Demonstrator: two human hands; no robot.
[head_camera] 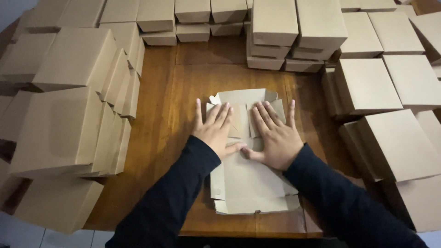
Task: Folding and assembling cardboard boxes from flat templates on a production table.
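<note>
A flat, unfolded brown cardboard box blank (250, 183) lies on the wooden table (161, 138) in front of me. My left hand (216, 131) presses flat on its upper left part, fingers spread over a folded-in flap. My right hand (275, 135) lies flat beside it on the upper right part, fingers also apart. The thumbs almost touch at the middle. Both arms wear dark long sleeves. The near end of the blank has its side flaps partly raised.
Assembled brown cardboard boxes surround the work spot: leaning stacks on the left (69, 115), rows along the far edge (275, 32), and piles on the right (390, 119). The table's near edge (239, 232) lies just below the blank.
</note>
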